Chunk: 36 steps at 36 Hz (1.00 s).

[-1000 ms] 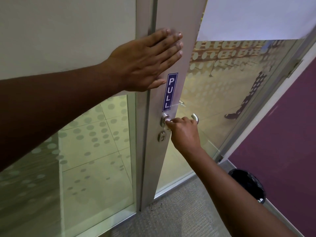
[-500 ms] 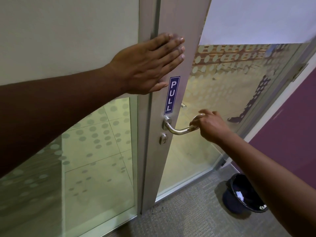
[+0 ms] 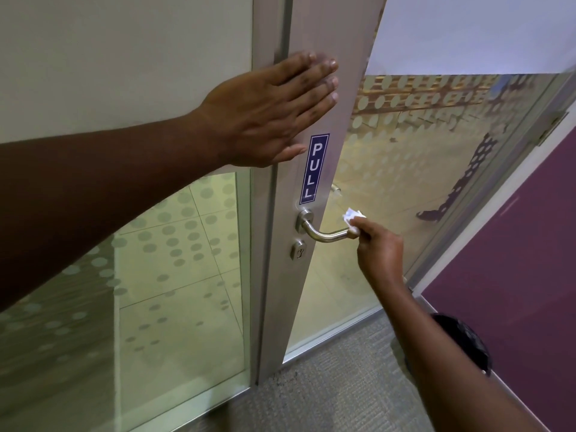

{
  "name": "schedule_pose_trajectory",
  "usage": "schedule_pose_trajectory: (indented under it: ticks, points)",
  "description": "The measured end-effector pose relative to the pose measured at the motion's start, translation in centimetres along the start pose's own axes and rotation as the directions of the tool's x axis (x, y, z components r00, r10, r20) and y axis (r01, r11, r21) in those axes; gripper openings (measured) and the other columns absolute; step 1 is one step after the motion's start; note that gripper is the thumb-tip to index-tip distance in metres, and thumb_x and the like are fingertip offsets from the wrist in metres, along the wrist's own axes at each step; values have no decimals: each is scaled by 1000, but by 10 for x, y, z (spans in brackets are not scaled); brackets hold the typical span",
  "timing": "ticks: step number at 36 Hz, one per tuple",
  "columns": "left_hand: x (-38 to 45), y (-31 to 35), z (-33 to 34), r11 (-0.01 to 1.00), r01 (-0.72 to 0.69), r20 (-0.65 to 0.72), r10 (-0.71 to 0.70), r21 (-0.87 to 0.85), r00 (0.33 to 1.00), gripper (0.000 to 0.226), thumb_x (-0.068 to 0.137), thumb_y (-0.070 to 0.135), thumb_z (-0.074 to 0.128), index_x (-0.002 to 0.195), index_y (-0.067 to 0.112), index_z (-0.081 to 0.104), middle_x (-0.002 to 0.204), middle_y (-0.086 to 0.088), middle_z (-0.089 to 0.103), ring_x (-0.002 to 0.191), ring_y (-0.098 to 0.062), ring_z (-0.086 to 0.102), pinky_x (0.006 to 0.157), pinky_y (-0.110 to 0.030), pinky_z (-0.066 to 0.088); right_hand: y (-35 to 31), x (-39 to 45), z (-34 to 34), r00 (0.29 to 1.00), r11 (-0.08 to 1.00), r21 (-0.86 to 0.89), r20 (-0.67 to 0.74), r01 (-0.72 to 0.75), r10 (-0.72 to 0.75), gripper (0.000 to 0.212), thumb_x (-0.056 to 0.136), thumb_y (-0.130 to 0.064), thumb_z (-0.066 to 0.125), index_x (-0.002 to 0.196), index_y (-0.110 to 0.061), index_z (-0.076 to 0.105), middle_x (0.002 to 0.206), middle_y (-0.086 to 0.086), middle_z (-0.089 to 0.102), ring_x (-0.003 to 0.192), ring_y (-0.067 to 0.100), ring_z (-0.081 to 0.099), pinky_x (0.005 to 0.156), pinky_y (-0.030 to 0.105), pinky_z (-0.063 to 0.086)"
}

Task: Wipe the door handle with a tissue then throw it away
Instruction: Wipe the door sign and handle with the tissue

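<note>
A silver lever door handle (image 3: pixel 322 232) sticks out from the door's metal stile (image 3: pixel 311 291), below a blue PULL sticker (image 3: pixel 314 169). My right hand (image 3: pixel 378 249) pinches a small crumpled white tissue (image 3: pixel 352 217) and presses it against the free end of the handle. My left hand (image 3: pixel 271 112) lies flat, fingers together, on the stile and frame above the sticker. A keyhole (image 3: pixel 298 251) sits just under the handle's base.
A black bin (image 3: pixel 467 344) stands on the grey carpet at the lower right, partly hidden behind my right forearm, next to a purple wall (image 3: pixel 514 260). Frosted dotted glass panels (image 3: pixel 174 254) flank the stile. The door is ajar.
My right hand slid from the handle's base out to its free end, and the tissue now shows above my fingers. My left hand stayed flat on the door.
</note>
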<state>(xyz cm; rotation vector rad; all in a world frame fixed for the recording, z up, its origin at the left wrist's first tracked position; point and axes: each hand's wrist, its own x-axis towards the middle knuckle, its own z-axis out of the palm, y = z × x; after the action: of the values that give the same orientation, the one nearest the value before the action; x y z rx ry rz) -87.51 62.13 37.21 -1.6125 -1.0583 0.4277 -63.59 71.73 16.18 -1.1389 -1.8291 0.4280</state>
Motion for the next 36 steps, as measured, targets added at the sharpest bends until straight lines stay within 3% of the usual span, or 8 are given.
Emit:
schedule_pose_trajectory:
  ticks: [4,7,10,14,20,27,32,36]
  points:
    - [0,0,0,1000,4,-5,-4,-2,1000,81,99,47,-18,158,-5,0,166,-27,12,156,-41,10,128,-49,14,-14,-15,11,991,995,51,-93,-88,92,35,86,9,60,105,-13,78,110,7,75,99,16,71,88,3,41]
    - [0,0,0,1000,10,-11,-10,-9,1000,80,100,47,-18,158,-5,0,166,-27,11,156,-41,9,128,-49,12,-25,-28,18,994,999,3,-98,-37,37,37,85,7,62,103,-21,78,109,0,76,94,12,71,80,11,46]
    - [1,-1,0,1000,11,-19,-11,-10,1000,80,100,48,-17,158,-5,0,166,-28,11,156,-41,9,128,-49,11,-28,-35,19,995,1000,-21,-96,-4,2,35,84,5,62,98,-24,78,106,-7,77,89,6,70,75,-1,39]
    - [1,-1,-1,1000,6,-17,-6,-5,1000,80,100,47,-16,159,-4,2,166,-28,12,156,-41,10,129,-49,11,-18,-21,3,957,950,218,-137,-224,257,21,93,-14,65,103,-27,78,94,-7,77,78,9,66,70,21,50]
    - [2,-2,-1,1000,6,-16,-7,-24,1000,82,100,48,-17,159,-5,2,166,-28,11,156,-42,9,127,-51,15,8,6,-12,656,320,787,138,-527,742,16,94,-2,58,101,-1,72,81,8,67,70,16,61,68,25,53]
    - [2,-1,-2,999,3,3,-2,-36,1000,82,100,48,-18,159,-5,0,166,-29,8,156,-43,7,127,-50,14,12,9,6,577,-137,780,556,-610,598,16,99,-17,54,99,-12,69,93,8,77,82,21,76,95,38,52]
    - [2,-1,-2,1000,-3,-6,3,-25,1000,81,100,48,-16,159,-4,2,166,-28,11,156,-42,10,128,-49,14,12,11,12,523,-279,728,658,-626,542,18,100,-15,51,99,-13,69,88,8,78,93,21,72,100,39,50]
    - [2,0,0,1000,0,-6,0,-8,1000,81,100,48,-17,159,-5,-1,166,-28,9,156,-41,8,128,-49,13,13,1,21,506,-327,695,702,-640,501,28,100,-16,49,86,-16,73,86,2,77,93,18,62,84,35,50]
